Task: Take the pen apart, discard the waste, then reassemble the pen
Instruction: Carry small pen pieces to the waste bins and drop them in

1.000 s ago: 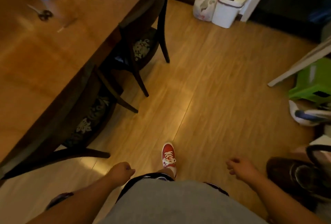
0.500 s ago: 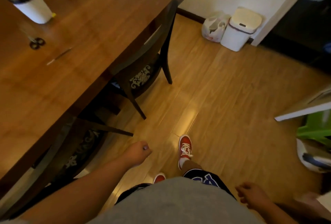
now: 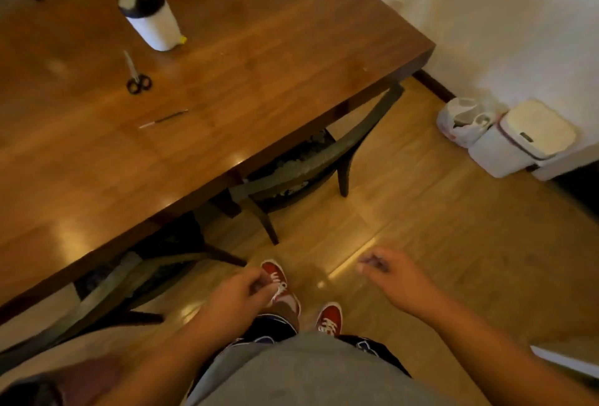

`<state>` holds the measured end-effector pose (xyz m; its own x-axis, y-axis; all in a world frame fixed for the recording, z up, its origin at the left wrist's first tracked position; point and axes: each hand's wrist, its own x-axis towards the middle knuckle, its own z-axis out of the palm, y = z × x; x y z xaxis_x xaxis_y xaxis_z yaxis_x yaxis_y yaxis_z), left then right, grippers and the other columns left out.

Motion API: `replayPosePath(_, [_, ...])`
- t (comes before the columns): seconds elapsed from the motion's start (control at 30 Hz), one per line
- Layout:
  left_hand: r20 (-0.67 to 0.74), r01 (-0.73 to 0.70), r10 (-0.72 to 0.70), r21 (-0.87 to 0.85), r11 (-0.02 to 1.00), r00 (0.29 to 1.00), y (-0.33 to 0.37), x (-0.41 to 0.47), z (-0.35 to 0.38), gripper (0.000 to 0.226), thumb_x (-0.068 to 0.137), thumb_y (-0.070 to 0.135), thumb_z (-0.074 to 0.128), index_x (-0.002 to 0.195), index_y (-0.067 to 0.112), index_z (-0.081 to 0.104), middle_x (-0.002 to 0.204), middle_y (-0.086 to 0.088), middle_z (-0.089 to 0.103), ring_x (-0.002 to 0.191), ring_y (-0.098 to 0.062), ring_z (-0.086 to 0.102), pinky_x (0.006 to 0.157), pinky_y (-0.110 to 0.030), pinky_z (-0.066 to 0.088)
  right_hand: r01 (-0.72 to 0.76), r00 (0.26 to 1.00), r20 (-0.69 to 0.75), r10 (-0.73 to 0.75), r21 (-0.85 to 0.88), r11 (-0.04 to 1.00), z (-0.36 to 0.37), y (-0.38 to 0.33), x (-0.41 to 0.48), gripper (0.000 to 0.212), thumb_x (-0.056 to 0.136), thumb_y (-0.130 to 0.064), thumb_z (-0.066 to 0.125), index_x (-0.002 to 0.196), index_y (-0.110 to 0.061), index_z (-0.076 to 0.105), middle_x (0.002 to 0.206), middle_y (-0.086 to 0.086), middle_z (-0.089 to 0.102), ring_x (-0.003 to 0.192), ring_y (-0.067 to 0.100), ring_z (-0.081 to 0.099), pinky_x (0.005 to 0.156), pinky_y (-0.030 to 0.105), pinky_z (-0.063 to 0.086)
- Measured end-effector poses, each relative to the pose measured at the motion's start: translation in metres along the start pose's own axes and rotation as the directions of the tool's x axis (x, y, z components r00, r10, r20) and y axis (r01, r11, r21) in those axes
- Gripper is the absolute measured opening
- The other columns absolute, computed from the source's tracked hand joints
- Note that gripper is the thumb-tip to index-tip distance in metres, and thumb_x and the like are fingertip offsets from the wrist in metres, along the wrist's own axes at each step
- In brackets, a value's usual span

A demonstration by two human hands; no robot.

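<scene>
A thin pen [image 3: 163, 119], dark with a pale end, lies on the brown wooden table [image 3: 259, 88], well beyond my hands. My left hand [image 3: 238, 295] hangs low over the floor near my red shoes, its fingers curled in with nothing visible in them. To the right, over the bare floor, my right hand [image 3: 392, 272] has its fingers drawn together; the fingertips are blurred and I see nothing in them. A white lidded waste bin [image 3: 525, 139] stands on the floor by the wall at the right.
Black-handled scissors [image 3: 137, 81] and a white cup with a dark lid [image 3: 152, 13] sit on the table behind the pen. Two dark chairs [image 3: 311, 165] are tucked under the table's near edge. A white plastic bag [image 3: 463, 120] leans against the bin.
The view has swung left and up, so the table fills more of it and the bin sits further right. Both hands have risen forward, and the right hand is now further in front of me.
</scene>
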<state>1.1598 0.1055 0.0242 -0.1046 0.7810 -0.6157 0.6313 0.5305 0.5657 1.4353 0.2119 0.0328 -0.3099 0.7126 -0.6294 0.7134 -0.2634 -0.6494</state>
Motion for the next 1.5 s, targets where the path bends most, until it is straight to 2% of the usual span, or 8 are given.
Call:
replayPosePath(0.17, [-0.229, -0.114, 0.087, -0.107, 0.988, 0.970, 0.026, 0.016, -0.078, 0.004, 0.089, 0.044, 0.056, 0.091, 0.043, 0.059, 0.081, 0.014, 0.065, 0.080, 0.011, 0.059, 0.057, -0.015, 0.046, 0.249, 0.968, 0.082, -0.239, -0.134, 0.959, -0.010, -0.107, 0.042, 0.018, 0.087, -0.045, 0.060, 0.105, -0.041, 0.062, 0.095, -0.019, 0.064, 0.088, -0.005, 0.060, 0.069, 0.015, 0.048])
replayPosePath(0.37, [-0.367, 0.008, -0.085, -0.205, 0.979, 0.926, 0.003, 0.081, -0.168, 0.007, 0.091, 0.043, 0.056, 0.095, 0.037, 0.059, 0.086, 0.008, 0.064, 0.073, 0.005, 0.062, 0.044, -0.009, 0.047, 0.394, 0.913, 0.202, -0.354, -0.214, 0.894, 0.004, -0.220, 0.102, 0.023, 0.090, -0.041, 0.059, 0.113, -0.038, 0.059, 0.099, -0.020, 0.062, 0.094, -0.004, 0.058, 0.074, 0.016, 0.050])
replayPosePath(0.53, [-0.414, 0.177, -0.106, 0.137, 0.975, 0.904, -0.043, 0.148, -0.199, 0.039, 0.090, 0.048, 0.054, 0.121, 0.026, 0.050, 0.119, 0.002, 0.058, 0.109, -0.017, 0.055, 0.086, -0.031, 0.051, 0.386, 0.905, 0.295, -0.308, -0.260, 0.885, 0.032, -0.294, 0.186, 0.027, 0.092, -0.040, 0.057, 0.116, -0.030, 0.059, 0.097, -0.017, 0.060, 0.089, 0.001, 0.059, 0.074, 0.020, 0.050])
replayPosePath(0.63, [-0.410, 0.260, -0.155, 0.215, 0.941, 0.899, -0.059, 0.180, -0.207, 0.056, 0.087, 0.052, 0.054, 0.132, 0.023, 0.039, 0.136, -0.005, 0.047, 0.126, -0.027, 0.044, 0.097, -0.043, 0.049, 0.379, 0.906, 0.331, -0.264, -0.359, 0.853, 0.056, -0.323, 0.239, 0.027, 0.092, -0.039, 0.057, 0.117, -0.026, 0.058, 0.101, -0.012, 0.062, 0.088, 0.006, 0.061, 0.078, 0.030, 0.055])
replayPosePath(0.9, [-0.422, 0.372, -0.258, 0.215, 0.903, 0.869, -0.078, 0.234, -0.220, 0.084, 0.084, 0.067, 0.045, 0.149, 0.026, 0.013, 0.163, -0.007, 0.006, 0.150, -0.030, 0.004, 0.116, -0.058, 0.022, 0.413, 0.910, 0.286, -0.300, -0.566, 0.713, 0.132, -0.367, 0.344, 0.053, 0.092, -0.041, 0.052, 0.142, -0.034, 0.035, 0.090, -0.005, 0.067, 0.068, 0.015, 0.063, 0.059, 0.036, 0.058])
replayPosePath(0.97, [-0.435, 0.385, -0.266, 0.214, 0.898, 0.860, -0.078, 0.242, -0.222, 0.085, 0.083, 0.068, 0.045, 0.150, 0.027, 0.012, 0.163, -0.007, 0.006, 0.150, -0.029, 0.003, 0.116, -0.059, 0.022, 0.411, 0.912, 0.264, -0.314, -0.579, 0.704, 0.148, -0.373, 0.361, 0.058, 0.093, -0.040, 0.050, 0.146, -0.036, 0.027, 0.102, 0.000, 0.067, 0.072, 0.018, 0.065, 0.055, 0.035, 0.055])
replayPosePath(1.1, [-0.459, 0.414, -0.289, 0.198, 0.888, 0.840, -0.078, 0.247, -0.220, 0.084, 0.083, 0.069, 0.042, 0.150, 0.027, 0.013, 0.163, -0.007, 0.008, 0.150, -0.028, 0.004, 0.115, -0.060, 0.023, 0.446, 0.894, 0.278, -0.350, -0.611, 0.654, 0.168, -0.374, 0.379, 0.047, 0.095, -0.035, 0.048, 0.140, -0.027, 0.035, 0.127, 0.007, 0.056, 0.107, 0.028, 0.059, 0.076, 0.040, 0.056])
replayPosePath(1.5, [-0.516, 0.429, -0.293, 0.165, 0.888, 0.805, -0.075, 0.247, -0.211, 0.084, 0.083, 0.073, 0.033, 0.151, 0.024, 0.020, 0.163, -0.008, 0.010, 0.150, -0.028, 0.004, 0.116, -0.061, 0.018, 0.436, 0.860, 0.099, -0.500, -0.652, 0.621, 0.149, -0.357, 0.396, 0.026, 0.099, -0.030, 0.043, 0.123, -0.021, 0.047, 0.118, 0.009, 0.054, 0.108, 0.026, 0.050, 0.069, 0.033, 0.048])
